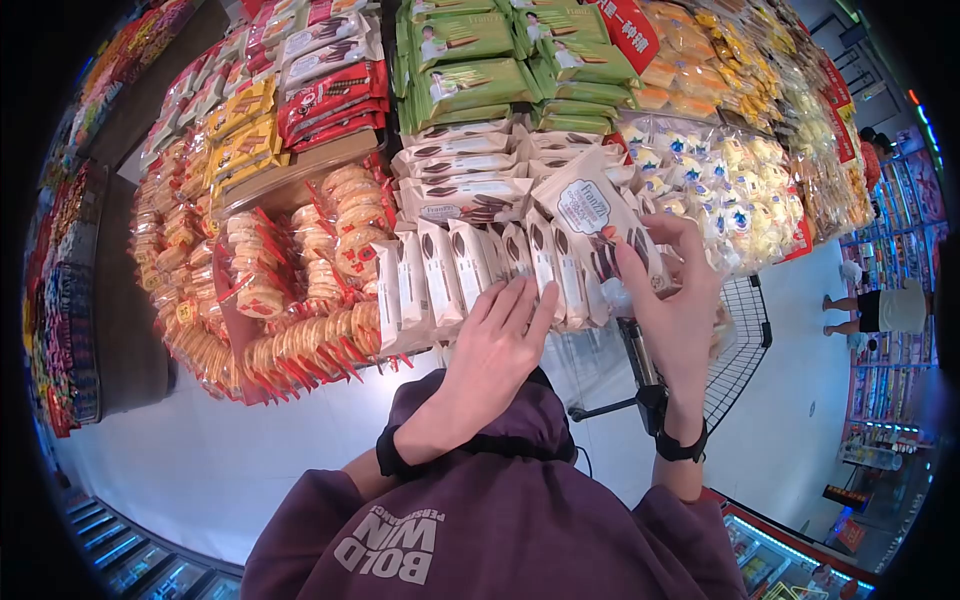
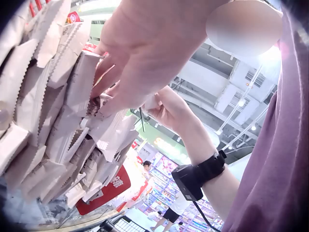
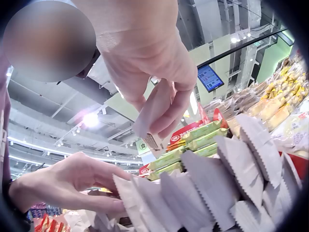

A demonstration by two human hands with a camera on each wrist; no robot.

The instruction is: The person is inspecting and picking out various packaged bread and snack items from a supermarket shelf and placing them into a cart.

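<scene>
My right hand (image 1: 675, 300) pinches a cream-coloured snack packet (image 1: 583, 200) with a brown picture, thumb on one side and fingers on the other, raised above the display. In the right wrist view the same packet (image 3: 155, 113) hangs from the fingertips. My left hand (image 1: 497, 345) lies with its extended fingers against the front row of upright cream packets (image 1: 440, 270). From the left wrist, these packets (image 2: 63, 121) stand packed edge to edge beside the fingers. More cream packets (image 1: 470, 195) lie flat in a stack just behind the row.
Green packets (image 1: 470, 85) are piled behind the cream ones. Bagged round crackers (image 1: 260, 265) fill the left side, and white-wrapped sweets (image 1: 720, 180) the right. A shopping cart (image 1: 735, 350) stands at the right below the display. Another person (image 1: 890, 310) is farther right by shelves.
</scene>
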